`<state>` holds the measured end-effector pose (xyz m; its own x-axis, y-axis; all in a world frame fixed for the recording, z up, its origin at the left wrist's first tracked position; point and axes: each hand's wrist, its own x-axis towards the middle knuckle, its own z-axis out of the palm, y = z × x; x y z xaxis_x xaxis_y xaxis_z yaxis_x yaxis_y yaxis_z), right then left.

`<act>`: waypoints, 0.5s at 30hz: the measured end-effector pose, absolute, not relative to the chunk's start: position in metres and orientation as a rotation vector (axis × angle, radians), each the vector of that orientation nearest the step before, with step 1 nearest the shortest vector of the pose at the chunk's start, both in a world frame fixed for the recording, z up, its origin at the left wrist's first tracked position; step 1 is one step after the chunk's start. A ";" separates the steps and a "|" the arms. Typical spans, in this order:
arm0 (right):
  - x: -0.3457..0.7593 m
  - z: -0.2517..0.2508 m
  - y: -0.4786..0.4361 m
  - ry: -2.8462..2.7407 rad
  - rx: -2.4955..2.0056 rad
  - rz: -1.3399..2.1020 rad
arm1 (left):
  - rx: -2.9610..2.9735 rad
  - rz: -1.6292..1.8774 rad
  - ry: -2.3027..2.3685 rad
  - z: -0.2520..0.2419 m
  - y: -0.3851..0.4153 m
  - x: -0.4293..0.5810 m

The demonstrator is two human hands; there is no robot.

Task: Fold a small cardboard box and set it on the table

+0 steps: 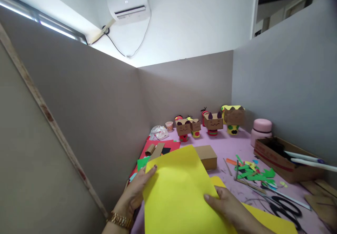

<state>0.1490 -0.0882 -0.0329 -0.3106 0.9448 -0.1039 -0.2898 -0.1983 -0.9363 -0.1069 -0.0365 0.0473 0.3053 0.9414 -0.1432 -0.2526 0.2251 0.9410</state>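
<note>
A large sheet of yellow paper (176,188) is held up in front of me, tilted over the table. My left hand (138,186) grips its left edge, thumb on top and fingers behind. On the right edge, my right hand (223,202) pinches the sheet the same way. More yellow paper (265,218) lies on the table under my right forearm. Just beyond the sheet sits a small brown cardboard box (206,156), partly covered by it. Scissors with black handles (285,206) rest to the right of my right hand.
Several cardboard-headed animal figures (213,121) stand at the back. Green paper scraps (252,172) lie at right, beside an open carton (286,160) holding pens and a pink flask (260,130). Red paper (168,144) and a paper cup (169,126) are at left. Grey partitions (184,86) enclose the table.
</note>
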 end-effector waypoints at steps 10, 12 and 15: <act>0.202 -0.038 -0.106 -0.930 -0.953 1.502 | 1.068 0.912 0.731 -0.015 -0.067 -0.046; 0.211 -0.039 -0.108 -0.894 -0.933 1.530 | 1.098 0.920 0.791 -0.019 -0.066 -0.040; 0.234 -0.037 -0.112 -0.744 -0.916 1.558 | 1.097 0.909 0.966 -0.014 -0.065 -0.042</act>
<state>0.2345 -0.1122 -0.0371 -0.0725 0.9844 -0.1603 -0.4937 -0.1750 -0.8518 -0.0421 -0.0647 -0.0141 0.3172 0.9333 -0.1680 -0.1110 0.2125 0.9708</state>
